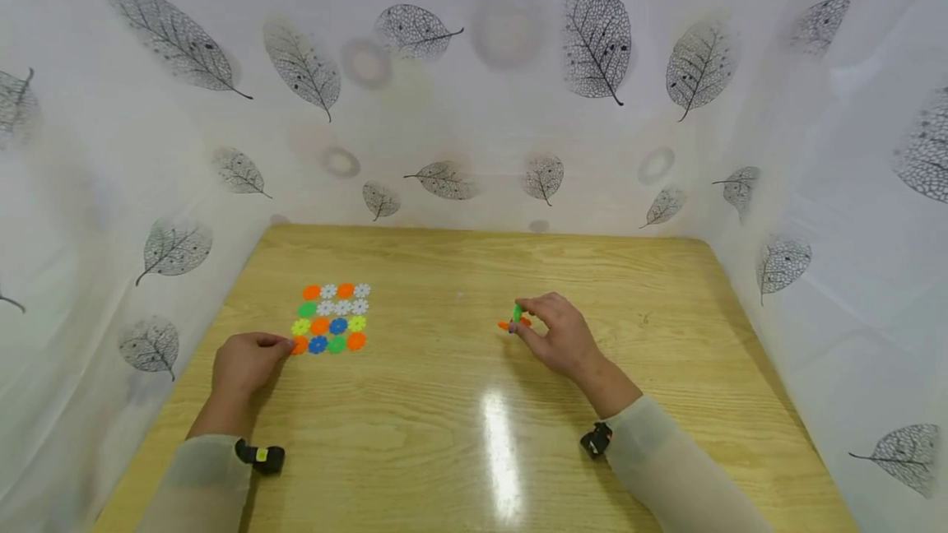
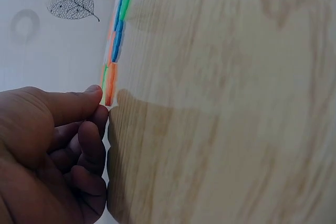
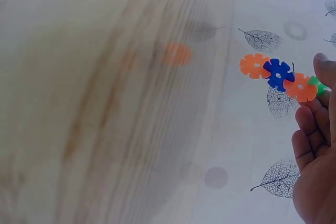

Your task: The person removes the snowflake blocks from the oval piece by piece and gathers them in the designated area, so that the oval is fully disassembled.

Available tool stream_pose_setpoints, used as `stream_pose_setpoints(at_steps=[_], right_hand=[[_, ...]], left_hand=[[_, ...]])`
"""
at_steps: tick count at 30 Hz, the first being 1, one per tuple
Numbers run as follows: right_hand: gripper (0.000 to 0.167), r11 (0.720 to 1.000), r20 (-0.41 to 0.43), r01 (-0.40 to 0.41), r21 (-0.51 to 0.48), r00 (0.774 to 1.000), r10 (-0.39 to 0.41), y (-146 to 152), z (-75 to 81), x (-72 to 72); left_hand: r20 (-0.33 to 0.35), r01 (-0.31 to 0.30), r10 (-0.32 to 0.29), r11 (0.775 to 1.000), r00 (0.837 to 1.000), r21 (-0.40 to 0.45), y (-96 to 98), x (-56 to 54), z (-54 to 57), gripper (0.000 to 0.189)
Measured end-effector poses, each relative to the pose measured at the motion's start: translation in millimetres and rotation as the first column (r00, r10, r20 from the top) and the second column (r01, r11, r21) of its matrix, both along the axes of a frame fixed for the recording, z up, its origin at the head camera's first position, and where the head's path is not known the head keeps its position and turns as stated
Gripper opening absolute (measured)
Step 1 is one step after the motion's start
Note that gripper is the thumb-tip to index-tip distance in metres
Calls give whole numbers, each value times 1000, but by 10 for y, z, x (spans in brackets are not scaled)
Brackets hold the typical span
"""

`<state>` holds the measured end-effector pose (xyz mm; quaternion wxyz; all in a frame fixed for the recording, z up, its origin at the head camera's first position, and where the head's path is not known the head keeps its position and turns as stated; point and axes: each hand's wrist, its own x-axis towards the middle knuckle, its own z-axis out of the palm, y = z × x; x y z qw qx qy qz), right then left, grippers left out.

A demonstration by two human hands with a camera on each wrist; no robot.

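Note:
Flower-shaped plastic discs in orange, white, green, yellow and blue lie flat in rows as a patch point(image 1: 337, 326) at the table's left. My left hand point(image 1: 248, 362) is at the patch's near left corner, thumb and index finger pinching the edge of an orange disc point(image 1: 299, 345). In the left wrist view the patch appears edge-on. Right of the table's middle, my right hand point(image 1: 563, 340) pinches a short chain of linked discs by its green disc point(image 3: 317, 84). Beyond the green, the chain runs orange, blue point(image 3: 278, 74), orange, held above the table.
The wooden table point(image 1: 429, 401) carries a bright light reflection near its front. White sheeting with a leaf print point(image 1: 598, 39) surrounds its back and sides. Each wrist wears a small black camera point(image 1: 596, 440) on a strap.

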<state>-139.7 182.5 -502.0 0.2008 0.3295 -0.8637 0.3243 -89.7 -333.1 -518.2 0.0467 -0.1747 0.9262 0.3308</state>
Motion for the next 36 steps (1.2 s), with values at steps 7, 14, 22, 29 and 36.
stream_pose_setpoints(at_steps=[7, 14, 22, 29, 36], right_hand=[[43, 1000, -8, -3, 1, 1000, 3, -1, 15, 7], [43, 1000, -36, -6, -4, 999, 5, -2, 21, 6], [43, 1000, -42, -17, -19, 999, 16, -2, 45, 3], [43, 999, -67, -25, -24, 998, 24, -9, 36, -3], [47, 998, -116, -42, -45, 993, 37, -24, 45, -31]], left_hand=[[-6, -6, 6, 1000, 1000, 10, 48, 5, 33, 49], [-97, 33, -29, 999, 995, 34, 201, -70, 140, 50], [-181, 147, -122, 980, 976, 135, 515, -266, 274, 49], [-233, 239, -185, 943, 955, 232, 866, -440, 348, 41], [-228, 307, -236, 880, 945, 362, 1303, -601, 413, 34]])
